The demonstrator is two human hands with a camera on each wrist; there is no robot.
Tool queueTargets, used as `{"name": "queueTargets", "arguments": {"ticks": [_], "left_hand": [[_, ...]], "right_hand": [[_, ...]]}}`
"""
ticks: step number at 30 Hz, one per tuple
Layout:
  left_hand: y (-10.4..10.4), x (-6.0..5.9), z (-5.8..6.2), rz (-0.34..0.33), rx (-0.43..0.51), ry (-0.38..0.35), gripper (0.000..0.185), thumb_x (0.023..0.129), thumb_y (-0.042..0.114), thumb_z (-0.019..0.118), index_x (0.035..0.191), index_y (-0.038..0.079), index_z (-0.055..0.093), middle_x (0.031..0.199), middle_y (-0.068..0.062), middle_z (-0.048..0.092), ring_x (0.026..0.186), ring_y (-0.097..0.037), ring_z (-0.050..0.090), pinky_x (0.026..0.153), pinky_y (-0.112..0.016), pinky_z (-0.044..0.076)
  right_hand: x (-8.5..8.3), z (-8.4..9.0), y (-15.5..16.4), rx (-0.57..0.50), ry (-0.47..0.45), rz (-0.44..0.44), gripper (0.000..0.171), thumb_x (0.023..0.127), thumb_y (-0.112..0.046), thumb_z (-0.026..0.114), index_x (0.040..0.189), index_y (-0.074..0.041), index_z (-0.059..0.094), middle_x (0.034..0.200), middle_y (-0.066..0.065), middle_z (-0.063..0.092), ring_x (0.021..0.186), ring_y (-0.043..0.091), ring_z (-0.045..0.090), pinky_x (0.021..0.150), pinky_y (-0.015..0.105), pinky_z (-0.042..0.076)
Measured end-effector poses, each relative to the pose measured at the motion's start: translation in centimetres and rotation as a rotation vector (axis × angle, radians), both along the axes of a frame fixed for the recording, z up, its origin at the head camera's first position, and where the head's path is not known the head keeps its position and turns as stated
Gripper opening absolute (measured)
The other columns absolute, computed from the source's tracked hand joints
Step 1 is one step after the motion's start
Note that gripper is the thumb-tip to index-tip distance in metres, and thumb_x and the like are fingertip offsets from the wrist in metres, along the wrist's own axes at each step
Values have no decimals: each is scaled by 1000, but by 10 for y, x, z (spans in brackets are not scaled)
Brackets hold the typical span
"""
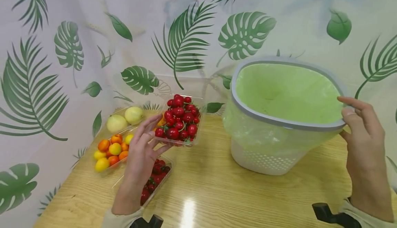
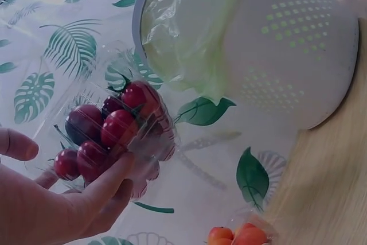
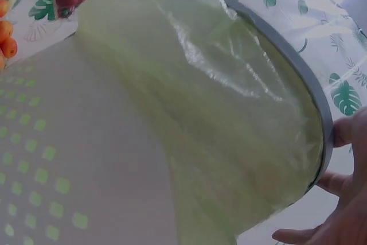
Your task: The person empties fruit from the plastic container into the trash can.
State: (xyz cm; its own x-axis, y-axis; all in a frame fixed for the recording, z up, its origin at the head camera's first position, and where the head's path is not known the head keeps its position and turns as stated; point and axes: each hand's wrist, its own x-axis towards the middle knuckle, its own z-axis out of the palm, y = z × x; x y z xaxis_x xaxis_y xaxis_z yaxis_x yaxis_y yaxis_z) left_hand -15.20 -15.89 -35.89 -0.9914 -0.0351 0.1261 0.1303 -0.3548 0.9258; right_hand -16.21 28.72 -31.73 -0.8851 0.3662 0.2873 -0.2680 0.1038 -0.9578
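Cherry tray lifted in one hand, lined bin tipped by the other.

Left hand (image 1: 141, 152) raised off the bench (image 1: 217, 193), fingers (image 2: 109, 179) curled round the near edge of a clear tray of cherries (image 1: 180, 119), held in the air just left of the bin. Right hand (image 1: 364, 141) gripping the grey rim of the white bin (image 1: 279, 117), thumb over the edge, tilting its green-bagged mouth toward the tray. Nothing visible inside the bag; all cherries in the tray, none tipped out. Resting on the bench: a second cherry tray (image 1: 155, 181), a tray of orange and yellow fruit (image 1: 111, 150), a tray of pale round fruit (image 1: 124, 118).
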Motion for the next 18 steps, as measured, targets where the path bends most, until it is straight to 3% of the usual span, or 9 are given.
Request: {"name": "queueTargets", "arguments": {"ticks": [3,6,8,11,18], "left_hand": [[-4,1,3,-7,-12,10,46,103,8,35,147,10,48,157,-1,44,109,-31,63,94,-46,57],[-4,1,5,-22,-16,17,46,104,8,34,147,10,48,157,-1,43,95,-24,64,95,-47,57],[-5,1,7,-30,-16,22,46,104,8,34,148,9,47,157,-1,43,88,-21,62,94,-47,57],[-5,1,9,-38,-17,29,46,104,8,33,148,9,46,158,-2,42,86,-20,61,94,-46,57],[-12,1,15,-38,0,65,43,107,12,34,148,9,48,159,-7,42,83,-21,62,93,-46,58]], "right_hand": [[-4,-3,5,-52,19,106,40,110,-24,43,148,-14,49,148,3,33,131,27,41,123,56,4],[-4,-6,11,-106,20,203,37,110,-22,42,146,-17,44,138,1,34,115,23,49,116,51,19],[-4,-7,13,-121,18,228,34,110,-20,42,144,-17,44,137,1,34,109,22,51,105,45,30],[-1,-7,14,-124,15,238,31,110,-19,43,141,-17,46,130,4,38,100,20,55,91,38,38],[6,-6,10,-99,24,305,29,110,-17,42,139,-18,47,101,5,52,95,16,63,86,30,43]]}}
